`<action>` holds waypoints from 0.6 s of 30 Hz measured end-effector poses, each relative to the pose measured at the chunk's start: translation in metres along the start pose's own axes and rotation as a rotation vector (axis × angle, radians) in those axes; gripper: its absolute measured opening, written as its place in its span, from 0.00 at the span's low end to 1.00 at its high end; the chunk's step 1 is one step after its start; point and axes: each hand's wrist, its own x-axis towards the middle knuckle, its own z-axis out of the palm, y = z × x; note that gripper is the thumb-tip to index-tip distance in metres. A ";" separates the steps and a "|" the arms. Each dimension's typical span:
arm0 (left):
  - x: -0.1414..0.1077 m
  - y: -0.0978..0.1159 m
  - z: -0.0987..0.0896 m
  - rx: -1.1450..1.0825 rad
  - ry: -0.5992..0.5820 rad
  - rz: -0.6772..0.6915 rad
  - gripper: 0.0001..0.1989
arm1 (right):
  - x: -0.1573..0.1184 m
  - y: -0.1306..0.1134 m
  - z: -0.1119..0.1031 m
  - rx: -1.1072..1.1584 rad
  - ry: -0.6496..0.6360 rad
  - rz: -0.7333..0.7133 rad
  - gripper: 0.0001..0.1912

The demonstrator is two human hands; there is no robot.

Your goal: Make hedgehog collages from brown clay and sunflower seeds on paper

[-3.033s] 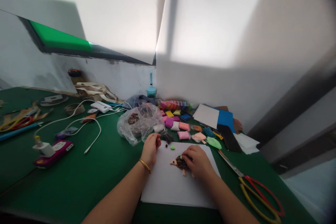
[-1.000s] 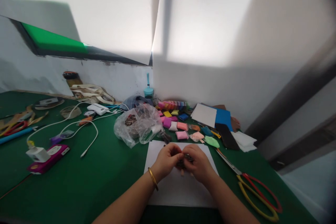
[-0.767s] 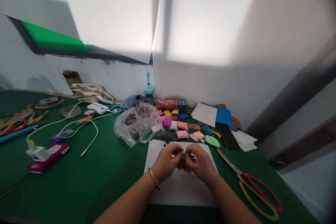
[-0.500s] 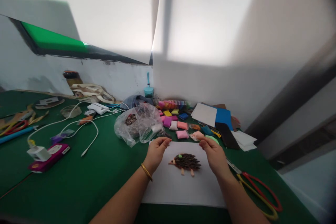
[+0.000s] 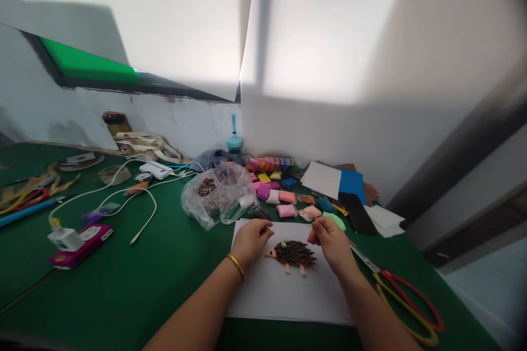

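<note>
A hedgehog figure [image 5: 295, 254] with dark brown spines, a peach face and peach legs lies on white paper [image 5: 288, 301]. On its back sits a small green lump [image 5: 284, 245]. To its upper left, my left hand [image 5: 252, 242] hovers over the paper's edge, thumb and fingers pinched together; a tiny greenish bit may be between them. My right hand [image 5: 331, 244] is at the hedgehog's upper right, fingers curled into a pinch, and whatever it holds is too small or hidden. Both hands are apart from the figure.
Large scissors [image 5: 405, 296] with red and yellow handles lie right of the paper. Behind it are a clear plastic bag [image 5: 214, 197] and several coloured clay packets [image 5: 287, 210]. A white cable [image 5: 150, 203] and a magenta power strip [image 5: 82, 247] are at left.
Both hands have come slightly closer together and lower toward the hedgehog. Their fingers remain pinched. The figure and paper keep their place, apart from a slight camera shift.
</note>
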 end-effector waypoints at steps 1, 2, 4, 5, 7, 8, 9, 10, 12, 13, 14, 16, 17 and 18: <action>-0.001 0.000 0.000 0.090 -0.040 0.006 0.08 | -0.001 0.000 -0.001 -0.044 0.019 -0.019 0.20; -0.001 0.000 0.000 0.173 -0.080 0.014 0.08 | -0.001 -0.001 -0.002 -0.087 0.042 -0.037 0.21; -0.002 0.000 -0.001 0.307 -0.129 0.029 0.07 | -0.001 -0.002 -0.004 -0.149 0.097 -0.057 0.22; -0.002 0.000 -0.001 0.356 -0.142 0.036 0.07 | 0.000 -0.002 -0.004 -0.162 0.116 -0.057 0.22; -0.002 -0.002 -0.002 0.419 -0.147 0.052 0.09 | 0.002 -0.003 -0.005 -0.142 0.134 -0.045 0.22; -0.002 -0.003 -0.003 0.436 -0.141 0.063 0.10 | 0.004 -0.003 -0.004 -0.111 0.136 -0.034 0.22; -0.002 -0.003 -0.003 0.446 -0.133 0.074 0.10 | 0.005 -0.003 -0.003 -0.076 0.130 -0.021 0.23; -0.002 -0.004 -0.003 0.449 -0.126 0.085 0.11 | 0.007 -0.002 -0.002 -0.043 0.117 -0.012 0.24; -0.002 -0.004 -0.004 0.439 -0.116 0.106 0.11 | 0.008 0.000 -0.001 0.005 0.090 0.001 0.24; -0.002 -0.003 -0.004 0.427 -0.111 0.115 0.10 | 0.008 0.002 -0.001 0.013 0.076 0.008 0.24; -0.002 -0.002 -0.005 0.414 -0.104 0.123 0.10 | 0.008 0.003 -0.001 0.009 0.067 0.015 0.23; -0.002 0.002 -0.007 0.383 -0.061 0.129 0.10 | 0.005 0.004 -0.001 -0.033 0.075 0.021 0.22; -0.002 0.004 -0.009 0.364 -0.021 0.125 0.10 | 0.004 0.005 -0.001 -0.072 0.084 0.011 0.23; -0.002 0.007 -0.011 0.339 0.023 0.118 0.10 | 0.002 0.004 0.000 -0.115 0.092 -0.011 0.23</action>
